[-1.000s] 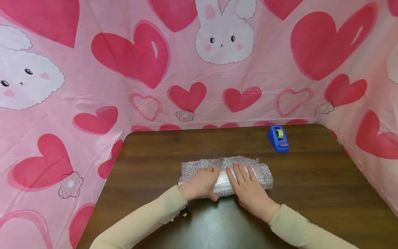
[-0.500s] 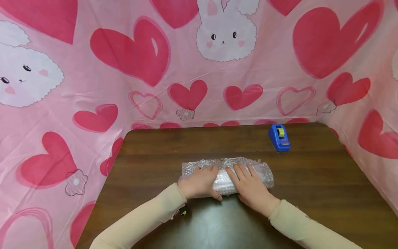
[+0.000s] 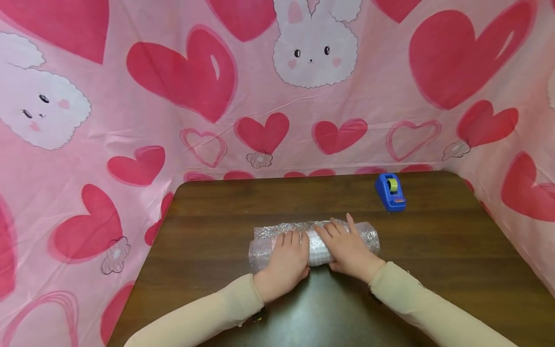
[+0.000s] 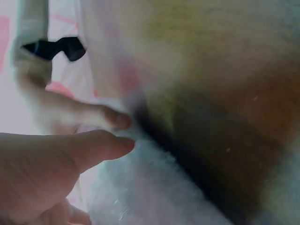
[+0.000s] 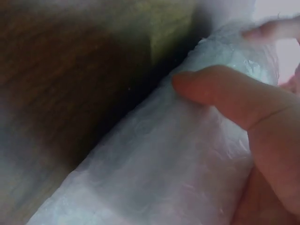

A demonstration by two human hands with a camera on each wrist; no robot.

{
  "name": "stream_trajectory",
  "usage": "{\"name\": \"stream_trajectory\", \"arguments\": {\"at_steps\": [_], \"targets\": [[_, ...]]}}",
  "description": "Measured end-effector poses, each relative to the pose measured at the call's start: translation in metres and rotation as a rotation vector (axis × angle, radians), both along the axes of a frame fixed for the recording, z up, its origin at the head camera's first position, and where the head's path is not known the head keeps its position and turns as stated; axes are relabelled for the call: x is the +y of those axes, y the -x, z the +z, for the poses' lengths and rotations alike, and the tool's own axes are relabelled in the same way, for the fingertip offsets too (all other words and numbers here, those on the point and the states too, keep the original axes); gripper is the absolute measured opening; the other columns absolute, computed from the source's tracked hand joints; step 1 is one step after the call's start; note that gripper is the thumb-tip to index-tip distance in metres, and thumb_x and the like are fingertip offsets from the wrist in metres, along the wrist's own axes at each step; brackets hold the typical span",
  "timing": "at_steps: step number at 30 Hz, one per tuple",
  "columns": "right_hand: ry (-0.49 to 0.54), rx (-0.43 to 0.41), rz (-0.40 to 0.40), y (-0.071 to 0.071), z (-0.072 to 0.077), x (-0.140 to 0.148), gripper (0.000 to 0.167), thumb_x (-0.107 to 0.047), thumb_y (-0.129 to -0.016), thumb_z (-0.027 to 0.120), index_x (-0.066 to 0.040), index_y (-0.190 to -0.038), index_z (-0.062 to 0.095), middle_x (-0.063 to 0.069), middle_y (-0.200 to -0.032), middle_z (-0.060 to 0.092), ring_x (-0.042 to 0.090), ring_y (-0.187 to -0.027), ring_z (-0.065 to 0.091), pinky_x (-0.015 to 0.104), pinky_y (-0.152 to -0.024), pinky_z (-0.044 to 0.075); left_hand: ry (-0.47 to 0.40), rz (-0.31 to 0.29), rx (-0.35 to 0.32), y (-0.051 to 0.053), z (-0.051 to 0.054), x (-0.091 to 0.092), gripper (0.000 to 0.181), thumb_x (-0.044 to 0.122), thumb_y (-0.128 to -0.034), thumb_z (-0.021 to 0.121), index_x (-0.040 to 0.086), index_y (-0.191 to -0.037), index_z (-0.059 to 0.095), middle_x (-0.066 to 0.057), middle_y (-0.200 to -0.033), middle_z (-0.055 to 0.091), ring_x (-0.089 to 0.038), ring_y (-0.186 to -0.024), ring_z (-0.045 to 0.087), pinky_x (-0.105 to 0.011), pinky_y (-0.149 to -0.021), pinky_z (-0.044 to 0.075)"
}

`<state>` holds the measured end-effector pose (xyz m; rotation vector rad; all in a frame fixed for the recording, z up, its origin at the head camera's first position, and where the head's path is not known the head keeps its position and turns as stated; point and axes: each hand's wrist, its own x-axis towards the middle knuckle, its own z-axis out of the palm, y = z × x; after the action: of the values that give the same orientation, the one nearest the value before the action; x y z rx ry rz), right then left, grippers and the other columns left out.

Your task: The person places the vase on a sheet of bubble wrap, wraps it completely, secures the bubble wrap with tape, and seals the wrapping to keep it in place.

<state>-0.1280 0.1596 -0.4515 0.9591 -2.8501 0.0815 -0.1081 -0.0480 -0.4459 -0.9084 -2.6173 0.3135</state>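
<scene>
1. Head view: clear, cylindrical bubble-wrap roll (image 3: 318,250) lies crosswise on the dark brown wood-grain table (image 3: 217,202), slightly below frame centre. Its loose, crinkled clear plastic flap (image 3: 277,230) lies flat at the roll's 11 to 12 o'clock, on the far side.
2. Same view: your left hand (image 3: 286,262) grasps the roll on its 8 o'clock side, fingers over the top; your right hand (image 3: 349,253) grasps it on the 4 o'clock side, fingers spread. Neither is released. Blue plastic tape dispenser with a yellow tape reel (image 3: 390,193) stands at 2 o'clock from the roll, well apart, untouched.
3. Left wrist view: blurry. Your left thumb (image 4: 101,150) reaches in from 9 o'clock to the roll's edge, roll at 6. Contact pressure: can't tell.
4. Right wrist view: your right thumb (image 5: 215,89) lies along the roll from 3 o'clock; wrap runs from 7 to 1.
5. Looks like rolling is in hand. Judged best: push both hands evenly toward 12, thumbs snug at 6, so the ends stay level. Keep the flap flat; press lightly, bubbles may crush.
</scene>
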Motion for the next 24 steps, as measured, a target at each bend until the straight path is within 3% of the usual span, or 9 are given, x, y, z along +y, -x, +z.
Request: {"name": "stream_trajectory", "arguments": {"at_steps": [4, 11, 16, 21, 24], "targets": [[0.005, -0.05, -0.03, 0.005, 0.002, -0.001, 0.1, -0.032, -0.064, 0.099, -0.002, -0.147, 0.051, 0.024, -0.141, 0.058, 0.051, -0.139, 0.045, 0.078, -0.112, 0.023, 0.074, 0.021, -0.007, -0.002, -0.008, 0.002, 0.106, 0.069, -0.0694, 0.085, -0.002, -0.141, 0.052, -0.021, -0.13, 0.062, -0.034, -0.122, 0.06, -0.046, -0.103, 0.049], [0.036, -0.06, -0.05, 0.009, 0.001, -0.002, 0.108, -0.034, -0.065, 0.096, 0.0, -0.154, 0.044, 0.03, -0.155, 0.043, 0.053, -0.149, 0.03, 0.078, -0.113, 0.019, 0.102, 0.028, -0.022, 0.003, -0.015, 0.0, 0.115, 0.072, -0.0705, 0.083, -0.003, -0.149, 0.044, -0.02, -0.14, 0.057, -0.034, -0.132, 0.055, -0.049, -0.11, 0.044], [0.05, 0.016, -0.028, 0.004, -0.006, 0.002, 0.102, -0.033, -0.071, 0.094, 0.001, -0.154, 0.044, 0.033, -0.159, 0.036, 0.051, -0.15, 0.028, 0.076, -0.113, 0.022, 0.054, 0.01, -0.027, 0.012, -0.019, 0.0, 0.117, 0.071, -0.0672, 0.086, -0.004, -0.146, 0.044, -0.019, -0.135, 0.059, -0.034, -0.127, 0.057, -0.051, -0.109, 0.046], [0.011, 0.127, -0.031, -0.008, -0.015, 0.007, 0.102, -0.036, -0.077, 0.092, 0.003, -0.155, 0.039, 0.033, -0.156, 0.039, 0.05, -0.149, 0.031, 0.072, -0.114, 0.027, -0.012, 0.0, -0.042, 0.025, -0.019, 0.0, 0.113, 0.071, -0.0624, 0.089, -0.001, -0.139, 0.048, -0.014, -0.122, 0.063, -0.029, -0.115, 0.062, -0.054, -0.105, 0.049], [0.017, 0.137, -0.051, -0.014, -0.015, 0.009, 0.104, -0.036, -0.078, 0.092, 0.003, -0.157, 0.036, 0.033, -0.159, 0.036, 0.05, -0.151, 0.029, 0.072, -0.115, 0.025, -0.032, 0.0, -0.043, 0.031, -0.016, -0.001, 0.11, 0.072, -0.0602, 0.09, 0.0, -0.135, 0.051, -0.012, -0.115, 0.064, -0.028, -0.109, 0.064, -0.054, -0.102, 0.05]]}}
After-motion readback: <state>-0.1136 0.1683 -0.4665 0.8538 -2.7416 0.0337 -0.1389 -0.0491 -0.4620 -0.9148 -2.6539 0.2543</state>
